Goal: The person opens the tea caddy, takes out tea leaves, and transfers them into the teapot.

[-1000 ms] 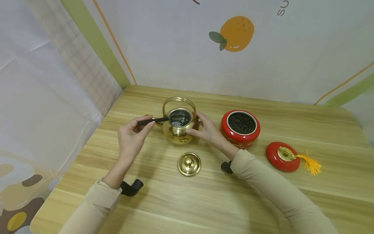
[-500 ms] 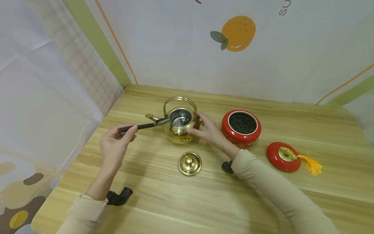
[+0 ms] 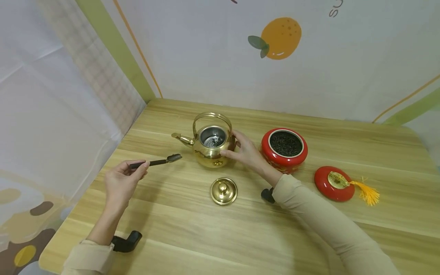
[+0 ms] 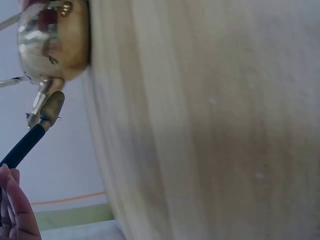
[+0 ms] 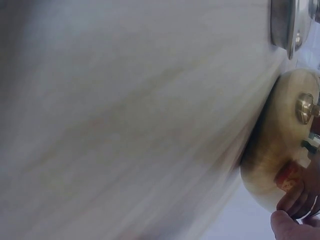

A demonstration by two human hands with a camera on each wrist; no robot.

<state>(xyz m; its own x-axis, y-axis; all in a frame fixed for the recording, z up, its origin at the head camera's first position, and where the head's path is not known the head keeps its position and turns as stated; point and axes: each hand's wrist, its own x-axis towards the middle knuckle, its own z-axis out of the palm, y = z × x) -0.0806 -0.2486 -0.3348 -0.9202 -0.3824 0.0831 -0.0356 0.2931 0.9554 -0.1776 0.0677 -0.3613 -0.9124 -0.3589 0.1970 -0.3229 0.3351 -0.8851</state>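
Note:
My left hand (image 3: 122, 181) pinches the dark handle of a small tea scoop (image 3: 174, 157), held above the table left of a brass teapot (image 3: 209, 156). In the left wrist view the scoop's bowl (image 4: 52, 106) looks nearly bare. The teapot stands upright and lidless, its spout pointing left and its hoop handle raised. Dark tea leaves (image 3: 217, 141) lie in its perforated metal strainer. My right hand (image 3: 245, 154) holds the teapot's right side, thumb in front, with the other fingers partly hidden behind. In front rests the brass lid (image 3: 223, 191), knob up.
A red jar (image 3: 284, 151), full of dark tea leaves, stands right of the teapot, close to my right forearm. Farther right lies its red lid (image 3: 333, 184) with a yellow tassel (image 3: 368, 193). Patterned cloth (image 3: 206, 57) hangs behind the wooden table (image 3: 192, 229).
My left hand has drawn the tea scoop out of the teapot's mouth, leftward and toward me. Leaves now show in the strainer. My right hand stays on the teapot.

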